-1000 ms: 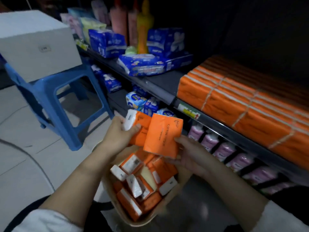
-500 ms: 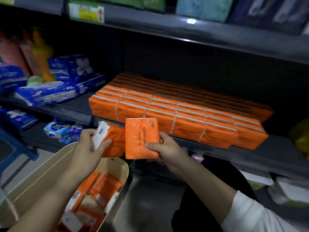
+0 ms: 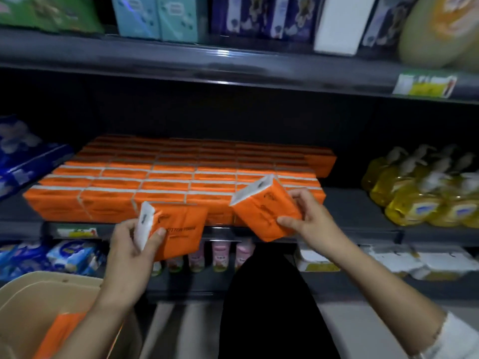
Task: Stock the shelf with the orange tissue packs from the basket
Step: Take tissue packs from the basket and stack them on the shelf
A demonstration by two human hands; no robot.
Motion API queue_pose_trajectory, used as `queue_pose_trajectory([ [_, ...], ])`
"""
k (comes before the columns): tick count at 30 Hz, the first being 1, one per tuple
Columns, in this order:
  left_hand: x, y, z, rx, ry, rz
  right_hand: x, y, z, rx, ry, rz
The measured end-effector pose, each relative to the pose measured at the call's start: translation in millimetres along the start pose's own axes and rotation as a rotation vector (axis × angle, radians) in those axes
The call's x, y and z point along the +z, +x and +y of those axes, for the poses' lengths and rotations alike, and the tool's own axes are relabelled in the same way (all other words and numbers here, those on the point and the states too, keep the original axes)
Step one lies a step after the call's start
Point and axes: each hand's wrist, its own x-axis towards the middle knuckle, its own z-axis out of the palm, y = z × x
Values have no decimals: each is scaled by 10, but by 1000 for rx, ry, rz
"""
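Note:
My left hand (image 3: 133, 244) grips an orange tissue pack (image 3: 181, 233) by its white end, just in front of the shelf edge (image 3: 363, 235). In my right hand (image 3: 308, 218) a second orange tissue pack (image 3: 264, 211) is held tilted, its white end up, at the right end of the front row. Several rows of orange tissue packs (image 3: 160, 185) lie flat on the dark shelf. The beige basket (image 3: 31, 301) stands at bottom left with an orange pack (image 3: 59, 332) showing inside.
Yellow bottles (image 3: 420, 200) stand on the same shelf to the right, with bare shelf (image 3: 344, 206) between them and the orange rows. Blue packs (image 3: 23, 156) lie to the left. An upper shelf (image 3: 233, 66) hangs overhead. Small pink bottles (image 3: 220, 255) fill the shelf below.
The view swung up from the basket to the shelf. Both hands rose with their packs; my right hand moved its pack right and tilted it toward the front row's right end.

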Motion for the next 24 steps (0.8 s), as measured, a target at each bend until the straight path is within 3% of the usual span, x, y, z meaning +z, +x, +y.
queue_pose_trajectory([
  [4, 325, 50, 152, -58, -105, -26, -555, 22, 217, -46, -366, 39],
  [9, 702, 119, 320, -9, -111, -75, -916, 114, 572, -71, -758, 15],
  [24, 1172, 364, 609, -15, -155, -181, -549, 399, 1143, -241, -792, 240],
])
